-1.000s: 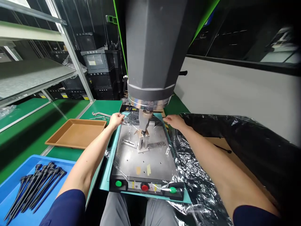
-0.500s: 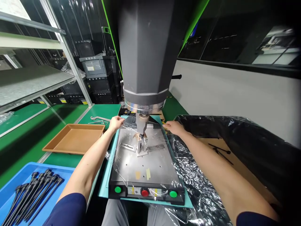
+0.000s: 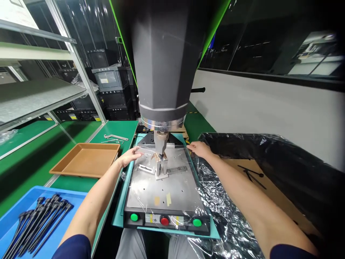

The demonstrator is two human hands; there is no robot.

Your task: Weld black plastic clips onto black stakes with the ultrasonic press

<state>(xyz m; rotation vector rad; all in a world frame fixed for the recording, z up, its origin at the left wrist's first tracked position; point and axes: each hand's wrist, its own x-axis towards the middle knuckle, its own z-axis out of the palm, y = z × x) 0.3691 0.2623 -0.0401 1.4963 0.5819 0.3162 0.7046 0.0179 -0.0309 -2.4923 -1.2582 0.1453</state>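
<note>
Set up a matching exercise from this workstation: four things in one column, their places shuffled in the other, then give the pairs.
Things
1. brown tray
2. black rods
3. red button
4. right hand

Places
A. middle of the machine's front panel
B. in the blue tray
C. at the right edge of the metal plate
D. on the green bench, beyond the blue tray

Pairs: 1-D, 2-B, 3-A, 4-C

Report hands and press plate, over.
Left hand open on clear film, plate left edge. Right hand at right edge, grip unclear. Horn tip at fixture.
</note>
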